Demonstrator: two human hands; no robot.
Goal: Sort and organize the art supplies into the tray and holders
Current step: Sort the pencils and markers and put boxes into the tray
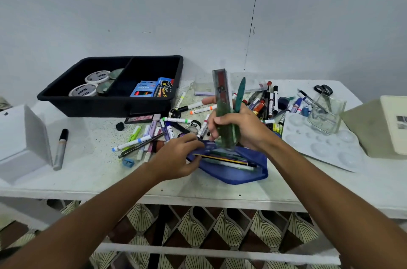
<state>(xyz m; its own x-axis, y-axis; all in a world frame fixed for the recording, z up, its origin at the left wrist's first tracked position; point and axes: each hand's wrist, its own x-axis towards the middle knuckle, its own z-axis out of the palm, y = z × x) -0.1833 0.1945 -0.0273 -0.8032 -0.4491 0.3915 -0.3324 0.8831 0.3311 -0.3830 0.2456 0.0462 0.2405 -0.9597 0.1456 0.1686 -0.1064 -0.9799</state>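
My right hand (240, 129) grips a bundle that stands upright: a clear ruler (222, 90) and a green pen (240, 92), their lower ends over the mouth of a blue pencil pouch (233, 172). My left hand (176, 158) holds the pouch's left edge, fingers curled on the rim. Pencils lie inside the pouch. Behind it lies a loose pile of markers (176, 123). The black two-part tray (114, 101) at the back left holds tape rolls (97, 77) in its left part and pen boxes (152, 88) in its right part.
A clear glass holder (326, 114) with scissors (323, 89) stands on a white paint palette (319, 143) at the right. A beige box (385, 128) sits far right, a white box (22, 145) far left, a silver marker (60, 150) beside it.
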